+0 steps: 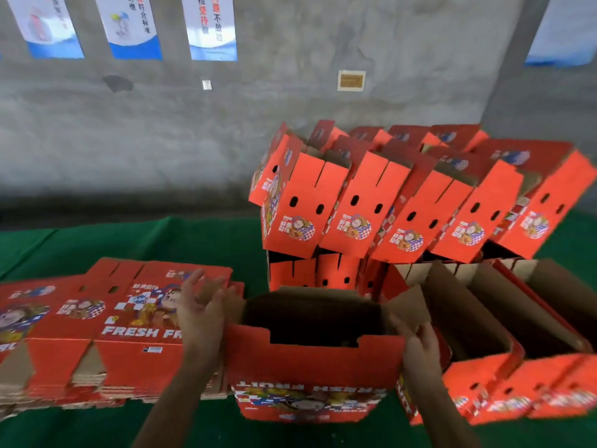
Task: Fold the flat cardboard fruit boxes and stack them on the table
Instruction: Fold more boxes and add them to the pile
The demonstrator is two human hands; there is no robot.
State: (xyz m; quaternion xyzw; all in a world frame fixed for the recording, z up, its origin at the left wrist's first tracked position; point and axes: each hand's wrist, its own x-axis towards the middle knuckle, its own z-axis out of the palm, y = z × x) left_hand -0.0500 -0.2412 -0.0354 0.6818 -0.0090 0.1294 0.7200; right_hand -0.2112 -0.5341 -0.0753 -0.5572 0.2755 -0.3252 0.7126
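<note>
A red fruit box (310,367), folded up and open at the top, stands on the green table (200,240) right in front of me. My left hand (202,313) lies against its left end, fingers straight and spread by the brown side flap. My right hand (421,349) is at the box's right end by the other brown flap, fingers loosely bent; whether it grips the flap is unclear. A pile of flat unfolded boxes (97,328) lies to the left. Folded boxes (403,202) are stacked behind.
Open folded boxes (504,321) stand in a row on the right, close to the box I hold. The stacked boxes behind lean to the left. A grey concrete wall (161,130) with posters (211,25) rises behind the table.
</note>
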